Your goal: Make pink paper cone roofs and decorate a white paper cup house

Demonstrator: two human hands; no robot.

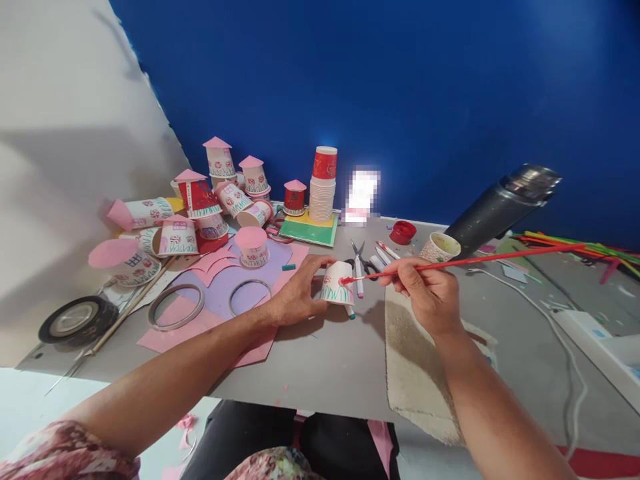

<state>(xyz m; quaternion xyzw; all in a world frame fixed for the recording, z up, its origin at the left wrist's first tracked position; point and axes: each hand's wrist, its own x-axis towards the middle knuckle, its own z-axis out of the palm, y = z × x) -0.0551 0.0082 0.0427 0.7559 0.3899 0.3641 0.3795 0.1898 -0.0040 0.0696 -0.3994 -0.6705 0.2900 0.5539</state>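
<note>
A white paper cup (336, 283) with green grass strokes and red flower marks stands upside down near the table's middle. My left hand (299, 292) holds it from the left, thumb and fingers around its side. Between the fingers and thumb of my right hand (429, 293) is a long red paintbrush (480, 261). Its red-coated tip touches the cup's right side. Behind my right hand stands a patterned cup (441, 246) with something yellowish inside. An open red pot (403, 232) sits further back.
Decorated cups with pink paper roofs (253, 247) crowd the left. A cup stack (324, 187) stands at the back. Scissors (359, 257) and markers lie behind the held cup. A black flask (505, 207), beige cloth (415, 360), white cable (545, 320) and tape rolls (176, 307) are around.
</note>
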